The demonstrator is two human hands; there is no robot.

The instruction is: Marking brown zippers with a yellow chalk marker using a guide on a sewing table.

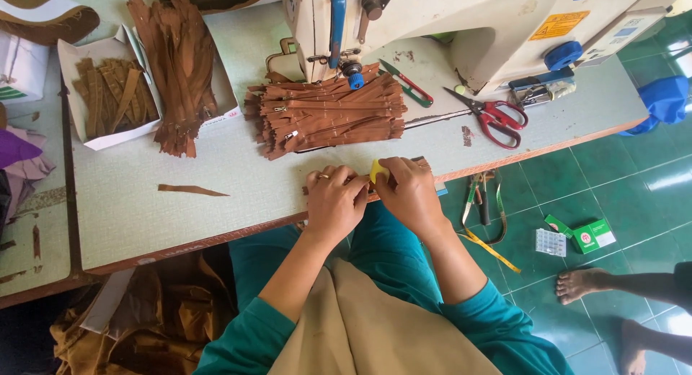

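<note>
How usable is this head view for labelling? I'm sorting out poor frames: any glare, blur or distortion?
Head view: even daylight, soft shadows; glare only on the green floor tiles; table edge bows from wide-angle distortion; left hand, right hand and zipper pile are sharp; the small yellow piece between the hands is too hidden to identify.

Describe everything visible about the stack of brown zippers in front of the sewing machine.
The stack of brown zippers lies flat on the pale grey-green worktable, directly below the head of the cream sewing machine. Dozens of closed fabric zippers run left to right, loosely piled, ends uneven, with small metal pulls glinting near the left side. A blue knob of the machine overlaps its top edge. Neither hand touches it; both work nearer the table's front edge.
</note>
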